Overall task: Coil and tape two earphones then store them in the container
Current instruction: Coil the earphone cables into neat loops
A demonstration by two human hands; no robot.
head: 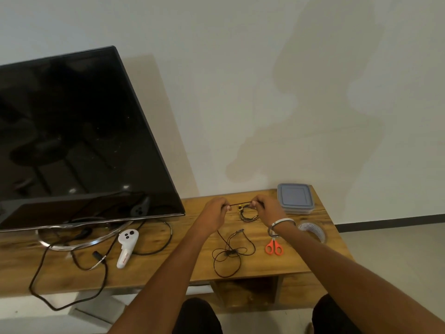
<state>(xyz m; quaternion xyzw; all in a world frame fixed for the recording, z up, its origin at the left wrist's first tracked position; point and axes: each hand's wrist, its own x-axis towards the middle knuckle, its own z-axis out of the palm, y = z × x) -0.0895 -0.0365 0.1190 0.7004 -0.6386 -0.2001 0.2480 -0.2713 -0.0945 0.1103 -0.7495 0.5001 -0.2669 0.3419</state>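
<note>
I look down on a wooden table (168, 268) set against a pale wall, and my two bare arms reach in from the bottom edge toward its far side. My left hand (215, 211) and right hand (266, 209) are raised just above the tabletop near its back edge, each with fingers curled and pinched on the same earphone (248, 213), a short stretch of black cord pulled straight between them while the rest hangs in small loops below the right hand, at about 7 o'clock from it. There are two earphones: the second earphone (230, 253) lies loose and uncoiled on the wood toward the near edge, at 6 o'clock from the hands. One lidded plastic container (295, 197) sits in the far right corner, at 2 o'clock from the right hand and close beside it. One roll of clear tape (313, 231) lies near the right edge, and one pair of orange-handled scissors (274, 244) lies just beside my right wrist. The left half is crowded: one large dark television (79, 141) on a ring stand, one white controller (126, 247), and trailing black cables (72, 280), one of which drops over the near edge. Bare wood remains between the two earphones and along the near edge below the scissors.
</note>
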